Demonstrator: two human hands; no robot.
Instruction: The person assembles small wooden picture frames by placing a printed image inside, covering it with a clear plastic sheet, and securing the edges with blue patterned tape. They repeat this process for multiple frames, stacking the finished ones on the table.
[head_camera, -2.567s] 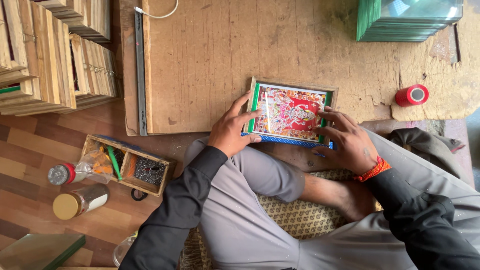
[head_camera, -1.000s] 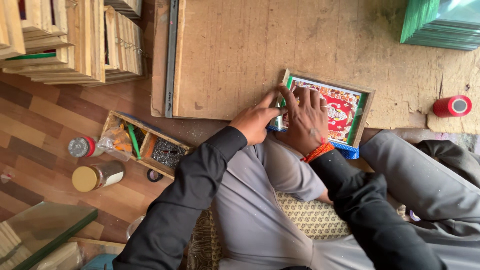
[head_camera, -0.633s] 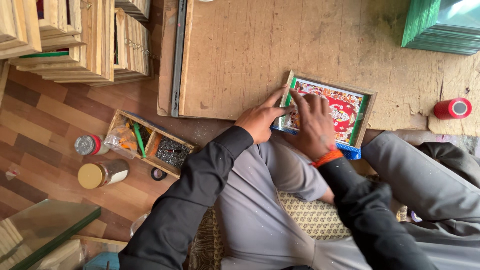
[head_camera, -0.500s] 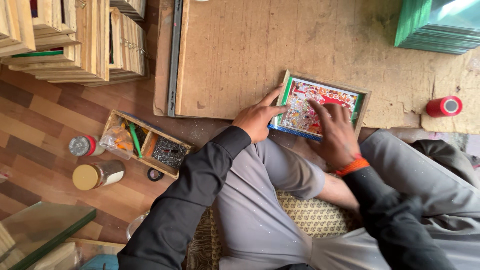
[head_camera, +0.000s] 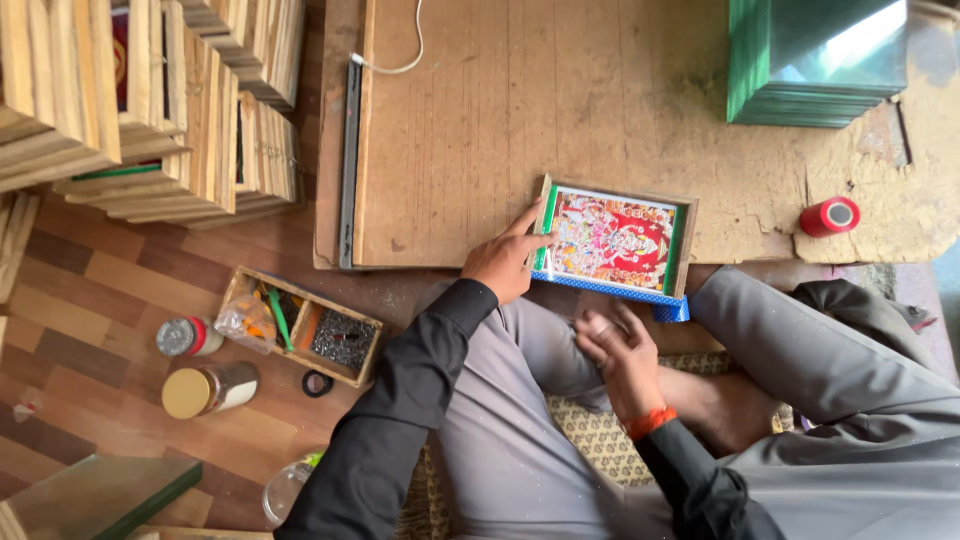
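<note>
Right hand has left the framed picture on the worn wooden board.

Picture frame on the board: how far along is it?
Done: the colourful print sits inside the wooden picture frame on the work board. In hand: the left hand steadies its left edge; the right hand is off it, over the lap. Left: the red tape roll lies apart, untouched.

Was a framing workshop: stacked wooden frames top-left, glass sheets at worn board's top-right corner.
</note>
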